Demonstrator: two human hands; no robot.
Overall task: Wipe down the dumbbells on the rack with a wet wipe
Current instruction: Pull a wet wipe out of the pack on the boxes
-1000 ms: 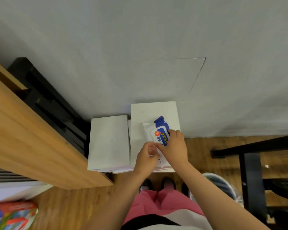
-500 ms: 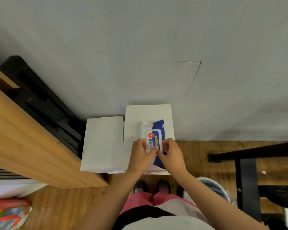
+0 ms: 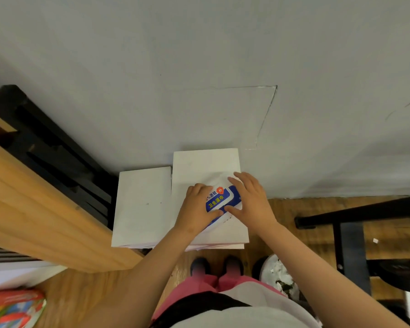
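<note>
Wet wipe pack [image 3: 219, 200], blue label up, lying on the taller white box [image 3: 205, 165], my left hand [image 3: 196, 210] curled round its left end, my right hand [image 3: 252, 202] spread straight-fingered, pressing its right end, lower white box [image 3: 142, 205] alongside

Worn clothing, seen from the head down — pale top, black band, pink legs.
Both arms are bare from the left hand [image 3: 195, 209] and right hand [image 3: 252, 202] back to the lower frame edge. A pale grey-white top [image 3: 237, 313] covers the torso; a black band [image 3: 199, 303] borders it, then pink trousers [image 3: 199, 284] — ending at dark, round-toed shoes [image 3: 199, 266].
</note>
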